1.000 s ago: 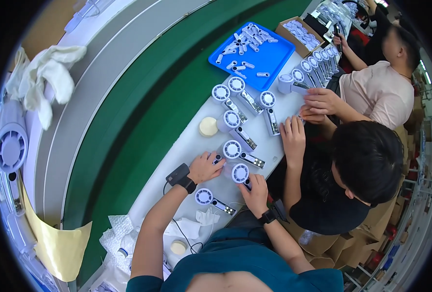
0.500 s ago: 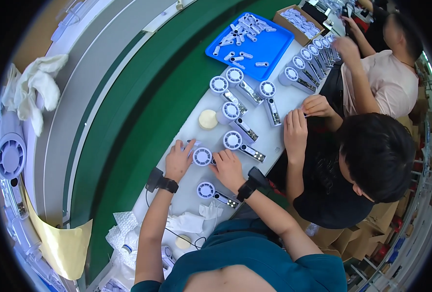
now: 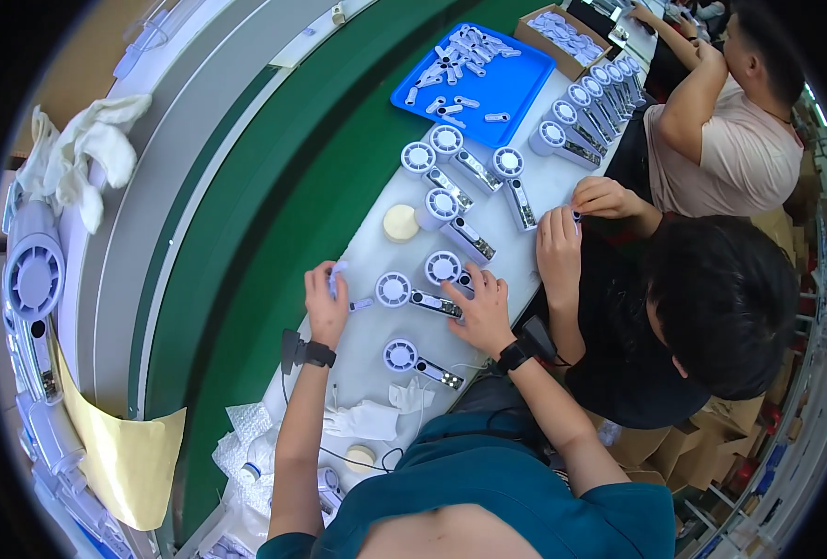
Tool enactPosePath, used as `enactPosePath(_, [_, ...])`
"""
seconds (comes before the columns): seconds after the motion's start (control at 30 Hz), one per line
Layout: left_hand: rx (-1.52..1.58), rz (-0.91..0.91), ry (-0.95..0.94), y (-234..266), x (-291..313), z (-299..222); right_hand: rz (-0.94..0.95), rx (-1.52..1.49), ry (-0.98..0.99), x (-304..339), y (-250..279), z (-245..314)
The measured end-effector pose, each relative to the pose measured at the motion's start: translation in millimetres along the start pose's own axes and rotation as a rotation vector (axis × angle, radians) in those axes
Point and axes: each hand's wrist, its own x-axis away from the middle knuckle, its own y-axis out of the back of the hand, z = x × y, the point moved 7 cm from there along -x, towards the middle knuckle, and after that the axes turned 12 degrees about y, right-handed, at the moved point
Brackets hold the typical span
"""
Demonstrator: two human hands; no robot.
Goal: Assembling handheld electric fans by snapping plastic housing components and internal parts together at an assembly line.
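Note:
My left hand is closed on a small pale lilac plastic piece, just above the white table. A similar slim piece lies beside its fingers. Right of it, a lilac handheld fan lies with the inside of its handle exposed. My right hand spreads its fingers over the handle end of that fan and the handle of a second fan behind it; exact contact is hard to make out. Nearer to me lies a third fan, its handle also uncovered.
More open-handled fans and a round cream disc lie farther back. Beyond them, a blue tray holds small covers. A co-worker's hands work at the right edge. A green conveyor curves along the left; white cloths lie near me.
My hands have moved apart from the fan they were both at. The left now holds a small piece raised at the left; the right has shifted right to the fan handles.

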Motion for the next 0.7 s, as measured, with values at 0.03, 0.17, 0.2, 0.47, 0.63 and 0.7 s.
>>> enactPosePath(0.03, [-0.003,-0.004,-0.001,4.3,-0.8,2.4,-0.002,0.061,0.043,0.5,-3.5,2.5])
enactPosePath(0.17, [0.069,-0.142,0.108,33.5,5.8,16.4,-0.08,0.075,0.124,1.5,-2.3,3.9])
enactPosePath(0.2, [0.188,-0.108,0.253,36.5,10.0,27.3,-0.079,0.071,0.131,-0.2,-2.3,5.9])
enactPosePath(0.47, [0.666,-0.087,0.663,55.5,34.4,22.1,-0.005,-0.1,0.032,-23.7,-21.4,8.4])
enactPosePath(0.63, [0.695,-0.094,0.697,65.3,48.0,19.9,-0.056,-0.11,0.074,-54.8,-35.0,33.3])
enactPosePath(0.7, [0.687,-0.082,0.692,69.5,52.6,20.8,-0.001,-0.09,0.057,-63.3,-36.9,37.4])
